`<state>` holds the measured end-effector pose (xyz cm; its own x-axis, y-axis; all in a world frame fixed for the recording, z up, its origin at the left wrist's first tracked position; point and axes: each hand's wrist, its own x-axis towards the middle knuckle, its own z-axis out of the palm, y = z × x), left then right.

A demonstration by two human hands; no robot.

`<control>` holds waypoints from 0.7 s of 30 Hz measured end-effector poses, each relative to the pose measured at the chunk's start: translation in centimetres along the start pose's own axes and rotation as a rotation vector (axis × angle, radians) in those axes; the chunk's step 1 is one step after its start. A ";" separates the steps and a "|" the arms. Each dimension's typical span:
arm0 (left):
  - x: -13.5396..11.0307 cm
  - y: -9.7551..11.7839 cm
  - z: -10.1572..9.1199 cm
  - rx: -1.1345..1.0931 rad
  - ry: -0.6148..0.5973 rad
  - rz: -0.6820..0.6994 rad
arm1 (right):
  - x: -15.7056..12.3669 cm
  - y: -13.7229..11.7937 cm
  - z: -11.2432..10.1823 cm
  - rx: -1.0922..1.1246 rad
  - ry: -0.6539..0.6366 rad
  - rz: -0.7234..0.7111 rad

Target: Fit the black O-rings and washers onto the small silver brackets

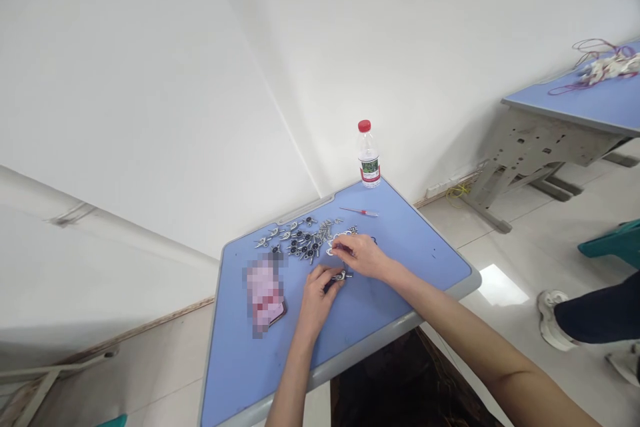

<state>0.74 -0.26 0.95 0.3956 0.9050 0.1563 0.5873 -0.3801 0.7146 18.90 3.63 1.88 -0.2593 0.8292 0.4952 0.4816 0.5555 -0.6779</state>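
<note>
Left-hand grip point(317, 297) pinches a small dark metal fitting point(341, 275) between thumb and fingers. Right-hand grip point(360, 257) pinches a thin white piece point(331, 251) at the near edge of the pile of metal fittings point(305, 240) on the blue counter point(415, 260). Beyond the pile, a red-handled screwdriver point(359, 211) lies flat, and a capped water bottle point(368, 155) stands farther back.
</note>
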 end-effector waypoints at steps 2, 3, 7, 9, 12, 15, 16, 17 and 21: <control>0.0 0.0 0.1 0.011 0.003 0.001 | 0.0 0.0 0.0 0.011 -0.006 0.001; 0.0 0.0 0.1 0.015 0.004 0.001 | 0.0 0.0 0.0 0.017 -0.010 0.002; -0.1 0.1 0.1 0.023 0.006 0.009 | 0.0 -0.1 -0.1 0.037 -0.029 0.010; -0.1 0.1 0.1 0.033 0.008 0.001 | 0.0 -0.1 -0.1 0.037 -0.032 0.009; -0.1 0.2 0.2 0.046 0.032 -0.031 | 0.1 -0.1 -0.1 0.030 -0.024 -0.004; 0.0 0.1 0.2 0.043 0.047 -0.035 | 0.1 -0.1 0.0 0.024 -0.020 -0.013; 0.0 0.1 0.2 0.040 0.044 -0.028 | 0.1 -0.1 0.0 0.023 -0.021 -0.014; 0.0 0.1 0.2 0.038 0.041 -0.021 | 0.1 -0.1 0.0 0.022 -0.022 -0.014; 0.0 0.3 0.2 0.035 0.028 -0.003 | 0.1 -0.2 -0.1 0.026 -0.032 -0.013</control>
<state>1.01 -0.42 1.03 0.3743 0.9110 0.1731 0.6130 -0.3832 0.6910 18.84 3.61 2.13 -0.2922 0.8232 0.4867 0.4558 0.5673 -0.6859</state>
